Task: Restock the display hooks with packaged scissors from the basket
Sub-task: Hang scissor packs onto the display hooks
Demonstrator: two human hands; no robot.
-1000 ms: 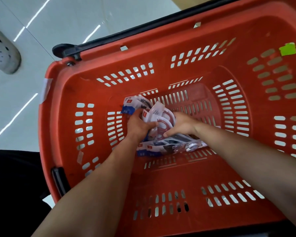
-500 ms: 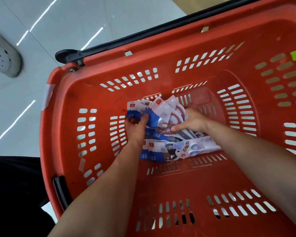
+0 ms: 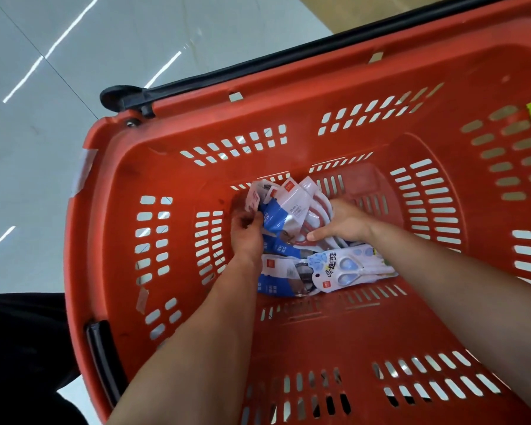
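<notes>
The left hand (image 3: 246, 233) curls its fingers round the left edge of the bundle of packaged scissors (image 3: 292, 207), flat white-and-blue card packs with pink handles showing. The right hand (image 3: 347, 223) clamps the bundle's right side, thumb on the near face and fingers over the far one. The bundle sits tilted up at the far edge of the floor of the red slotted plastic basket (image 3: 83, 256). Just nearer the person, a pale blue scissors pack (image 3: 350, 268) and a black-handled scissors pack (image 3: 288, 279) lie flat on that floor, overlapping. The basket walls stand well apart from both hands, widest to the right. A black handle bar (image 3: 258, 67) runs along the far rim above grey floor tiles (image 3: 43, 148).
</notes>
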